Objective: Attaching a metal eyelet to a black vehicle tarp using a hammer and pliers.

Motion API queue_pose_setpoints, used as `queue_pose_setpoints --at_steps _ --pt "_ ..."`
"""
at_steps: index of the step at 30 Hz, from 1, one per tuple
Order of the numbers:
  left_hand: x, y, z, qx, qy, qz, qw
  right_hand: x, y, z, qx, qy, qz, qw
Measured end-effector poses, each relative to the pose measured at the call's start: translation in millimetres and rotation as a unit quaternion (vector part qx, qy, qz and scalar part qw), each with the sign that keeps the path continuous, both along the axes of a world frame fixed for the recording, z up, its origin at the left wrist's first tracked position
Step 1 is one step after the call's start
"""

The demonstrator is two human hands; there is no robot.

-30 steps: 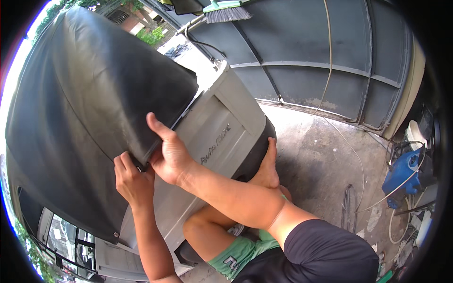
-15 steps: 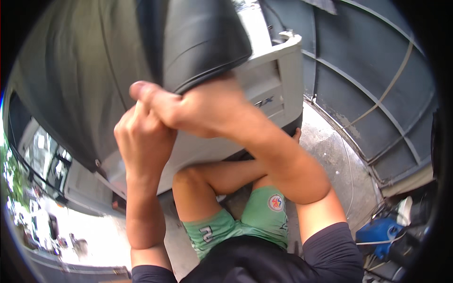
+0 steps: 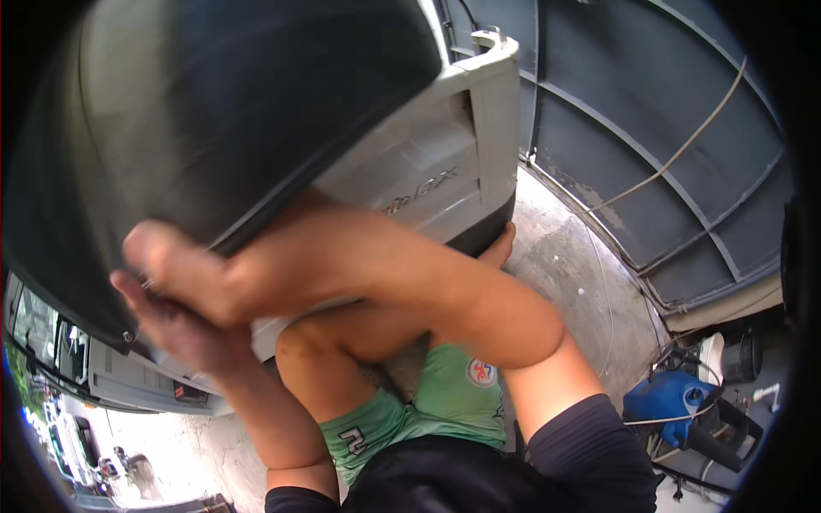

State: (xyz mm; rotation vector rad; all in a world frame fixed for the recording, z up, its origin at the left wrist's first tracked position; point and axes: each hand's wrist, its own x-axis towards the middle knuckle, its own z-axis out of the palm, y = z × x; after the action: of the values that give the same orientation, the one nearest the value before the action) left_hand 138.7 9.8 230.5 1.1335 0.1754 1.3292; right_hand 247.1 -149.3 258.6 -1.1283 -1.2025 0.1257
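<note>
A large black, smooth, leather-like cover [image 3: 291,94] with a thick rolled edge fills the upper left, in front of a pale grey vehicle panel [image 3: 419,162]. My right hand [image 3: 201,278] reaches across to the left at the cover's lower edge. Its thumb lies on the outer side, and its fingers are hidden behind the edge. Just below and touching it is my left hand [image 3: 184,338], smeared by motion. One finger of it sticks out toward the upper left; how the rest are bent cannot be made out. The cover's underside is mostly hidden.
My bent bare legs [image 3: 316,350] are close under my arms. A dark metal gate [image 3: 633,111] with a loose hose [image 3: 701,128] stands at right. At lower right lie a blue machine [image 3: 671,402] and cables. Another vehicle [image 3: 111,376] shows at left.
Both hands have moved left and down along with the cover's edge. The left hand was a closed fist at the edge and now has a finger stretched out. My view has shifted too.
</note>
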Motion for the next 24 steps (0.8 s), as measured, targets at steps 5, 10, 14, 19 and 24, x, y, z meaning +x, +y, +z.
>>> queue_pose_setpoints --at_steps 5,10,14,19,24 --pt "-40.0 99.1 15.2 0.340 0.099 0.173 0.919 0.7 9.8 -6.6 -0.025 0.052 0.019 0.998" --pt "-31.3 106.7 -6.8 0.251 0.148 0.096 0.952 -4.7 21.9 -2.1 -0.062 0.082 0.029 0.994" --pt "-22.8 98.9 -18.5 0.189 0.176 0.054 0.964 -17.1 42.7 -0.1 -0.077 0.096 0.056 0.991" --pt "48.9 13.3 -47.3 0.110 0.221 0.050 0.968 -12.6 73.2 -13.3 -0.087 0.111 0.139 0.980" --pt "79.4 8.8 -56.8 0.134 0.105 0.101 0.980 40.6 64.3 -31.9 -0.003 -0.165 -0.191 0.968"
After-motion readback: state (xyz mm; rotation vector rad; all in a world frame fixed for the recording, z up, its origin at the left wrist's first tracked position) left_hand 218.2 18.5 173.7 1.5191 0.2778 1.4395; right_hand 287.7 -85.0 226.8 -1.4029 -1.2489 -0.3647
